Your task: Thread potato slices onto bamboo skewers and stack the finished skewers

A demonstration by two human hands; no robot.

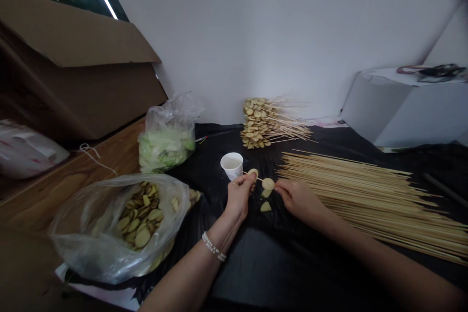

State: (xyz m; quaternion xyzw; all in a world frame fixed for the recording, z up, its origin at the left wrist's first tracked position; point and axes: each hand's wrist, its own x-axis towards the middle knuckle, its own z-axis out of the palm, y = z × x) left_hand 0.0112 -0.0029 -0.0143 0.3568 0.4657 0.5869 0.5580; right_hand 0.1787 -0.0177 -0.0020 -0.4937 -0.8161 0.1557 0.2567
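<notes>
Your left hand (239,195): thin bamboo skewer (260,179) pinched near blunt end, nearly level, tip pointing right. Round pale potato slice (252,172) on skewer beside your fingertips. Second slice (268,184) at tip, edge touching your right hand (300,200). Two loose pale wedges (265,206) just below, on black plastic sheet (248,263).

From my screen, the potato slices (142,238) at near left read pale yellow with brown skin rims, the skewers (351,195) at right pale tan, and the sheet (248,273) under them glossy black. Farther off, the lettuce (166,148) shows pale green, the cup (231,165) white, and the box (80,92) brown.
</notes>
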